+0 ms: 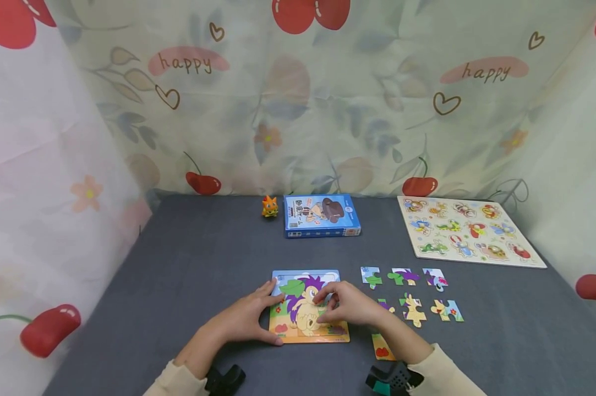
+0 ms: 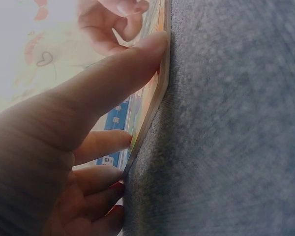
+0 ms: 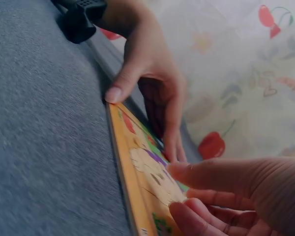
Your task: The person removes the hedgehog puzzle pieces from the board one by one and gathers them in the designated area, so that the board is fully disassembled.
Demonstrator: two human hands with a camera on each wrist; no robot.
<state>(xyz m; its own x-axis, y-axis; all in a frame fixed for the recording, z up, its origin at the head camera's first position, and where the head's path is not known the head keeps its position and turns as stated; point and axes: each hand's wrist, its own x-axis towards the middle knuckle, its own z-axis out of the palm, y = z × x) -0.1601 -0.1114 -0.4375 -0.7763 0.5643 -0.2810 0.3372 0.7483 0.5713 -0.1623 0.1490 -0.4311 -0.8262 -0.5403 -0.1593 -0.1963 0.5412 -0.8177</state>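
Observation:
A jigsaw board (image 1: 310, 336) with a picture of a purple-spined hedgehog lies in the middle of the table. My left hand (image 1: 248, 316) spans its left side, thumb on the near left corner and the extended fingers along the left edge. In the left wrist view that thumb (image 2: 152, 46) presses against the board's rim. Over the right part of the picture is my right hand (image 1: 352, 303), fingers bent loosely and fingertips close at the hedgehog's body. The right wrist view shows a gap between its thumb (image 3: 182, 172) and fingers, with nothing in it.
Several loose jigsaw pieces (image 1: 414, 311) lie right of the board, some partly covered by my right hand and forearm. Farther back stand an orange figurine (image 1: 269, 207) and a blue box (image 1: 322, 215). A board with insect pictures (image 1: 468, 231) lies at the back right, before a patterned curtain (image 1: 317, 110).

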